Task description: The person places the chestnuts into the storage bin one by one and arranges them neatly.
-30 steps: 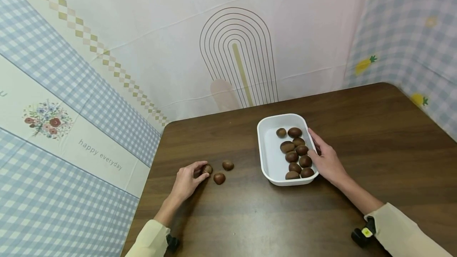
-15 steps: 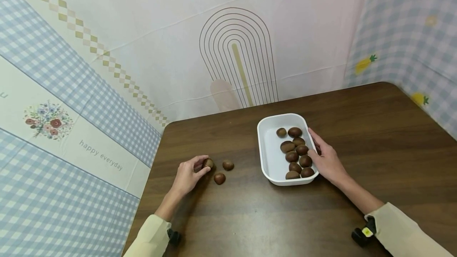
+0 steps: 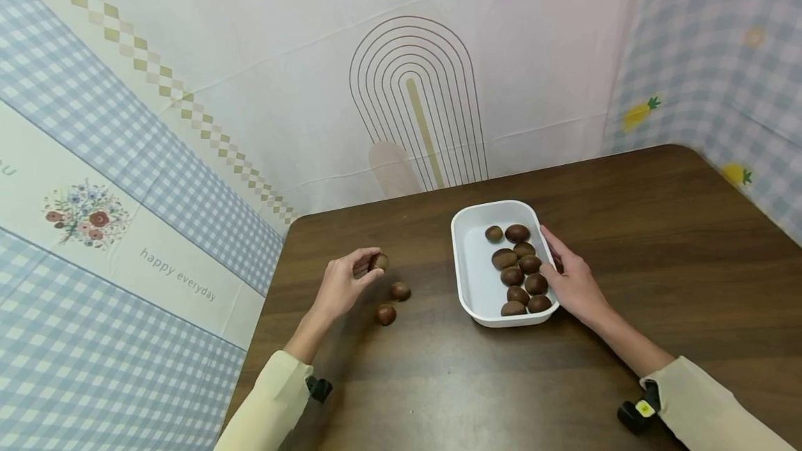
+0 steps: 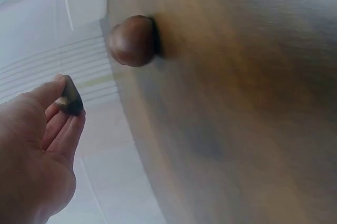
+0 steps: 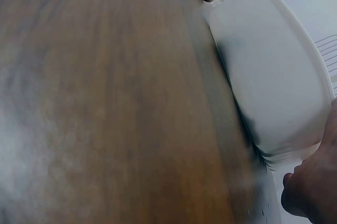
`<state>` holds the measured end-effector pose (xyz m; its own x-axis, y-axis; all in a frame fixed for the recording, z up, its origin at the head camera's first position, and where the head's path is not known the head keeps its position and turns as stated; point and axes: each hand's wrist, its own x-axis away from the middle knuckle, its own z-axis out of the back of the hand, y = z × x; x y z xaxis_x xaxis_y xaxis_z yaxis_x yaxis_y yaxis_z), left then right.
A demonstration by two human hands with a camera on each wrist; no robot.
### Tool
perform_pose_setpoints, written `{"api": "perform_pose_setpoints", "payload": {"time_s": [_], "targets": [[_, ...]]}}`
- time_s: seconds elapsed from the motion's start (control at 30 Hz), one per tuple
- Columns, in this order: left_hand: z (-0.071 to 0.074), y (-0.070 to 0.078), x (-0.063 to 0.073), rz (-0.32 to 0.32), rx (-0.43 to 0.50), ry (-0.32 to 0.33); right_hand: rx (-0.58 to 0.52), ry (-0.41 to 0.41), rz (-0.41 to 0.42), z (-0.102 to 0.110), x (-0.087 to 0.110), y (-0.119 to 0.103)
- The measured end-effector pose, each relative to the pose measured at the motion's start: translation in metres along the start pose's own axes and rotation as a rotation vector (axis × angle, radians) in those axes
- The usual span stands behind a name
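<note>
My left hand (image 3: 344, 282) pinches a brown chestnut (image 3: 379, 262) between thumb and fingertips, held above the table. The left wrist view shows the same chestnut (image 4: 70, 97) at the fingertips, its pale base partly visible. Below and to the right of that hand, two more chestnuts lie apart on the wood, one upper (image 3: 400, 291) and one lower (image 3: 385, 314). My right hand (image 3: 578, 285) grips the right side of a white rectangular tray (image 3: 471, 284), thumb over the rim. Inside the tray several chestnuts (image 3: 512, 275) cluster along its right half. In the right wrist view the tray's outer wall (image 5: 268, 60) hides its contents.
The dark wooden table (image 3: 451, 381) bears everything. Behind it hangs a pale patterned cloth (image 3: 532, 54), and blue checked cloth (image 3: 113, 339) stands along the left side. The table's back corner (image 3: 679, 152) is rounded. Each wrist wears a small black camera.
My left hand has picked up the chestnut from the table and carried it up and to the right, away from the other two. The right hand and tray have stayed put.
</note>
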<state>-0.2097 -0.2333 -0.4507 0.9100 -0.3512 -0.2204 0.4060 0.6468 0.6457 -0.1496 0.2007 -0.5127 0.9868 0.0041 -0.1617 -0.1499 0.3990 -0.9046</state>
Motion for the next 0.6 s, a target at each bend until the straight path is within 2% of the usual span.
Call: {"api": "perform_pose_setpoints", "payload": {"time_s": [0.33, 0.6], "targets": [[-0.006, 0.021, -0.031, -0.083, -0.029, -0.01, -0.007, 0.0, 0.0, -0.001, 0.0, 0.0], [-0.02, 0.037, -0.053, -0.137, 0.001, -0.036, 0.007, 0.0, -0.01, 0.0, 0.001, -0.003]]}}
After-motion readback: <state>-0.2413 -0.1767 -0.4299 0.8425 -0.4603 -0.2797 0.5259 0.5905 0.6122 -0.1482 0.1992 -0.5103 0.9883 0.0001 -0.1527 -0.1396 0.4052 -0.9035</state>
